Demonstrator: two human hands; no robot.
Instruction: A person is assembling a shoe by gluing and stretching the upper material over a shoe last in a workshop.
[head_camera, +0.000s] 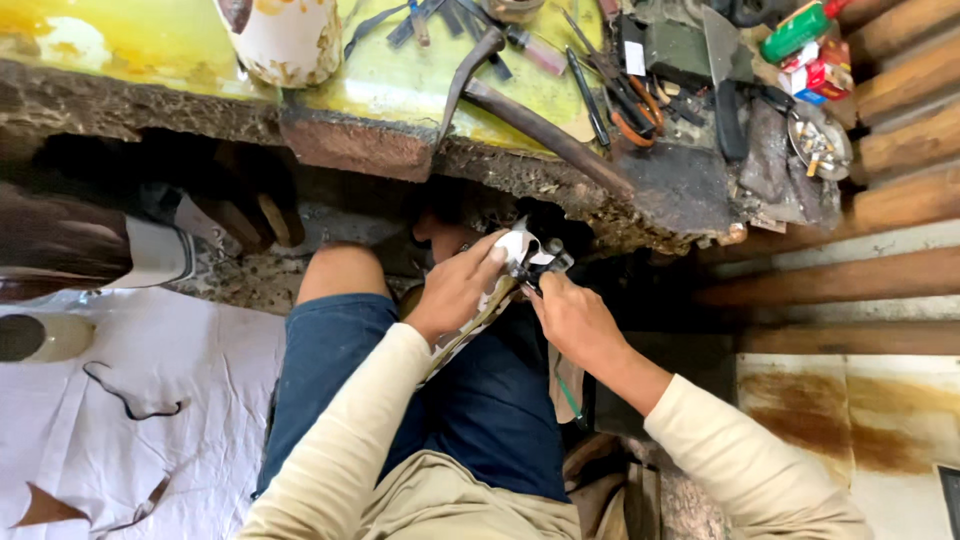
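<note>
Hands met just below the crumbling edge of the workbench (360, 140). Left hand (455, 290) closed around a white shoe piece (520, 250), holding it over the lap. Right hand (575, 320) gripped a dark metal tool (550, 262), its tip touching the shoe piece. On the workbench above lay a hammer (470, 70), pliers (630, 100) and a paint-stained pot (290, 35).

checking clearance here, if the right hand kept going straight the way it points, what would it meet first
The right hand points up-left at the pale shoe piece held by the left hand; its tool tip seems already on it. Beyond lies the workbench edge, though depth is unclear.
</note>
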